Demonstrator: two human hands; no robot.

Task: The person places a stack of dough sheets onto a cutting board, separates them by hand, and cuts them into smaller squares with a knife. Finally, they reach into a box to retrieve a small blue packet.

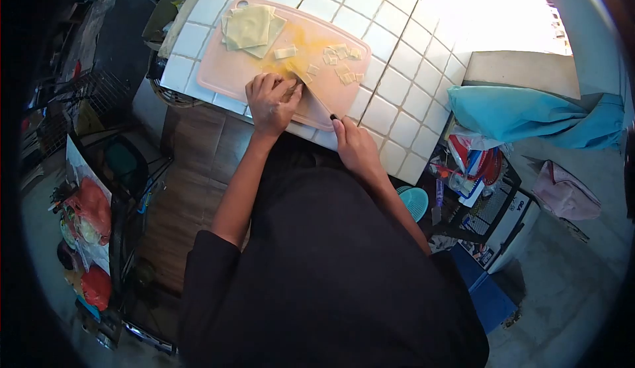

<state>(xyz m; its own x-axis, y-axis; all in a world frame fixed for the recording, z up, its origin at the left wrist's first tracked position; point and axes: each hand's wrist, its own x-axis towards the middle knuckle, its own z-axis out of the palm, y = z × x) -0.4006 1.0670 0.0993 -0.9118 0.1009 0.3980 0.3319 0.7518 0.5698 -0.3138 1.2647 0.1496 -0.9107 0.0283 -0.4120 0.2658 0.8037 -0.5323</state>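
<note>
My right hand (355,144) is closed round the dark handle of a knife. The knife blade (317,96) points up and left across a pink cutting board (218,70), its tip end beside my left hand. My left hand (272,103) is closed at the board's lower edge, fingertips pressed together near the blade; what they hold is hidden. Flat pale yellow sheets (248,28) lie stacked at the board's upper left. A small strip (286,53) sits in the middle, and several small cut pieces (340,53) lie at the right. Orange-yellow smears mark the board.
The board rests on a white tiled counter (393,34). At the right are a teal cloth (529,113), a turquoise basket (413,202) and a black rack (489,209) with packets. Red bags (92,212) lie on a surface at the far left.
</note>
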